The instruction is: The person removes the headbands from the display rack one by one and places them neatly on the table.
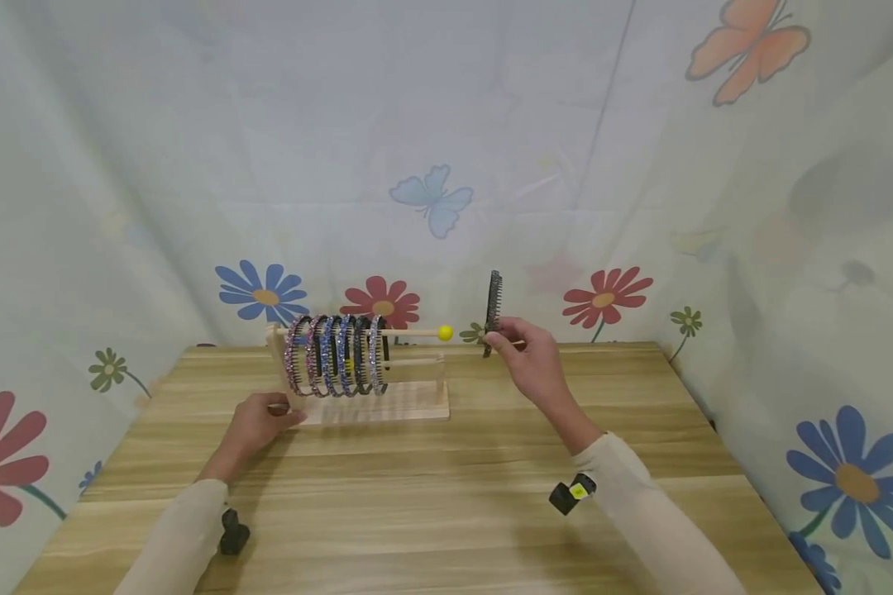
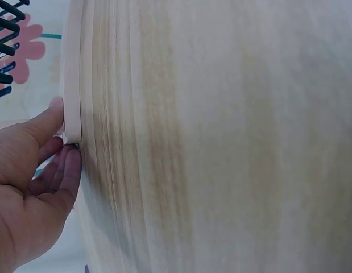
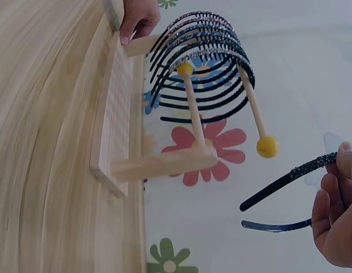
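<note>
A wooden headband rack point(image 1: 417, 405) stands on the table, with several glittery toothed headbands point(image 1: 341, 355) hanging side by side on its upper rod. These run through pink, blue, black and silver. At the left end of the base, my left hand point(image 1: 256, 423) pinches the corner, thumb on top and fingers at the end and lower edge, as the left wrist view shows. My right hand point(image 1: 530, 364) pinches a black sparkly headband point(image 1: 494, 299) in the air, to the right of the rod's yellow ball tip point(image 1: 445, 333). In the right wrist view, this headband's point(image 3: 315, 165) two ends point toward the rack.
The rack also has a lower rod point(image 3: 194, 108) with a yellow ball, near a wooden upright point(image 3: 158, 165). A wood-grain table point(image 1: 432, 504) lies under both arms. Behind it hangs a pale cloth point(image 1: 327, 165) printed with flowers and butterflies.
</note>
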{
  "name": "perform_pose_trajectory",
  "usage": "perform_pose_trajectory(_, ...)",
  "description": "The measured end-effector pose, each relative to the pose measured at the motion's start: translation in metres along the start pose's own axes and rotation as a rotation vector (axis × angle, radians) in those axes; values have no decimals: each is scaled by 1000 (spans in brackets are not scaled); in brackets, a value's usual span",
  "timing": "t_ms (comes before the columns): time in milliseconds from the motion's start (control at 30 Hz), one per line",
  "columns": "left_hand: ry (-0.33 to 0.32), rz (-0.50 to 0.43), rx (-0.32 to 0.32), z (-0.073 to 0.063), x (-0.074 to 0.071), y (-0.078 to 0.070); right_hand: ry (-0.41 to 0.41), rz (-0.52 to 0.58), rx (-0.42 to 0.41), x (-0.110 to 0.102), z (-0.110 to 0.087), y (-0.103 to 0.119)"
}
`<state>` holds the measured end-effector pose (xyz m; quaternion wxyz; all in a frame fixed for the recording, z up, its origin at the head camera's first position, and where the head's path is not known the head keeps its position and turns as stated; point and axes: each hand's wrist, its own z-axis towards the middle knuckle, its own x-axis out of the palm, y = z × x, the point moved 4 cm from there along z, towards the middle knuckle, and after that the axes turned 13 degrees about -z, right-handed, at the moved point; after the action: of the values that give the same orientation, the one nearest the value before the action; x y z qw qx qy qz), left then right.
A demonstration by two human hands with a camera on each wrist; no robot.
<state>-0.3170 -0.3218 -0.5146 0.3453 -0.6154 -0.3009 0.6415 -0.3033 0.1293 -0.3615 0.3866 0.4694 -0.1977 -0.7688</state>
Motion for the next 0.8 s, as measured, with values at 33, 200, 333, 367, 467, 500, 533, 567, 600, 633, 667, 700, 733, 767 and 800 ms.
perform_pose_trajectory(33, 0, -3, 1, 0, 0, 0, -1, -7, 3, -2, 0, -3)
perform_pose_trajectory(200, -2, -15, 4, -1, 1, -1, -8, -30, 6, -9, -2, -14)
perform_pose_trajectory(333, -2, -14, 10, 0, 1, -1, -24, -63, 17, -18, -3, -21)
perform_pose_trajectory(367, -1, -14, 12, 0, 1, -1, -29, -77, 19, -20, -2, -22)
perform_pose_trajectory(467, 0, -12, 17, 0, 1, -1, -39, -118, 16, -28, -1, -27)
perform_pose_trajectory(500, 0, -12, 18, 0, 1, -1, -40, -132, 18, -30, -1, -29)
perform_pose_trajectory(533, 0, -8, 20, 0, 0, -1, -43, -145, 15, -33, 0, -31)
perform_pose_trajectory(567, 1, -5, 22, 0, 0, -1, -48, -156, 12, -35, 0, -34)
perform_pose_trajectory(600, 3, -2, 25, -1, 0, -1, -53, -168, 12, -38, 1, -37)
perform_pose_trajectory(633, 4, 0, 28, -1, -1, -1, -59, -181, 10, -41, 1, -40)
perform_pose_trajectory(667, 6, 1, 30, -1, -1, -1, -65, -191, 11, -44, 1, -42)
perform_pose_trajectory(700, 8, 2, 32, -1, -1, -1, -70, -204, 14, -47, 1, -46)
perform_pose_trajectory(733, 10, 5, 34, -1, -1, -1, -77, -218, 15, -51, 1, -49)
perform_pose_trajectory(767, 12, 2, 34, -2, -1, -2, -82, -226, 20, -54, 1, -52)
perform_pose_trajectory(800, 14, 1, 34, -2, -1, -2, -85, -237, 26, -57, 1, -55)
